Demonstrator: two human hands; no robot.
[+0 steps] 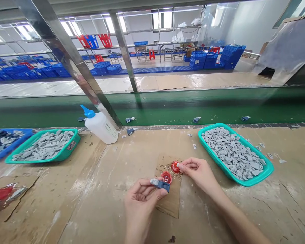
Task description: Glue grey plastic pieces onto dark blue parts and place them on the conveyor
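Red plastic caps (166,177) sit as a pair on a cardboard sheet (171,203), amid scattered tan granules (165,168), toward the near side of the counter (91,203). The left hand (142,206) is clamped around a blue-and-grey plastic part (160,185), its grey end just beside the nearer cap. The right hand (199,173) has its grip together on a small pale grey piece (179,166), held at the farther cap — touching it or not, I cannot tell. Right of the sheet lies a teal basket (244,183) heaped with grey pieces (231,154); another teal basket (65,154) and a blue basket (27,135) sit toward the counter's far left corner. A white squeeze bottle (100,128) with a blue nozzle stands at the far edge — its label too small to read. Beyond, a green conveyor belt (167,108) carries small blue-and-grey parts (130,119).
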